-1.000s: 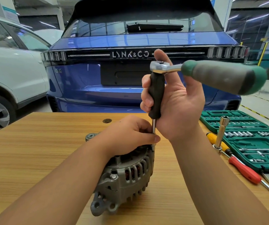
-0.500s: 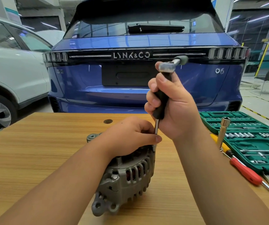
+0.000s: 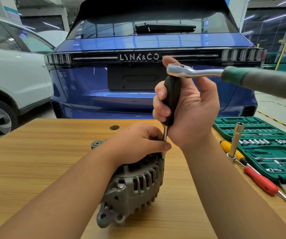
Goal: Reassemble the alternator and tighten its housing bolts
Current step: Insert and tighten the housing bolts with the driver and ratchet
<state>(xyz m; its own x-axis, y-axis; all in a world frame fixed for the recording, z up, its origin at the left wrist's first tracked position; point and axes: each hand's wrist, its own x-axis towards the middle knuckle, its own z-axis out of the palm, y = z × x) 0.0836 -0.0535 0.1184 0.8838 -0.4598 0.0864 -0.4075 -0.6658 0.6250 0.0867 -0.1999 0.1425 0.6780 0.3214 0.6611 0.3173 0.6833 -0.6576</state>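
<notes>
Since half a second ago, the ratchet wrench (image 3: 207, 73) has swung round: its green-and-grey handle, then pointing away from me toward the blue car (image 3: 147, 80), now juts out to the right across the top of my view. My right hand (image 3: 188, 107) curls its fingers round the black extension grip (image 3: 172, 100) standing upright under the ratchet head, thumb raised behind the head. From the grip a thin steel shaft (image 3: 165, 133) runs down to the far right rim of the alternator (image 3: 133, 185). My left hand (image 3: 138, 144) rests over the alternator's top, fingertips pinching the shaft just above the housing. The grey alternator lies on its side near the middle of the wooden table (image 3: 44, 161), close to the near edge, mounting ears toward me, one housing bolt (image 3: 121, 186) showing on its near face. Toward the table's right edge, an open green socket case (image 3: 268, 152) sits with a long socket (image 3: 236, 140) standing upright at its near-left corner, beside a yellow-handled screwdriver (image 3: 230, 150) and a red-handled screwdriver (image 3: 261, 181). A white car (image 3: 12, 75) stands at left.
</notes>
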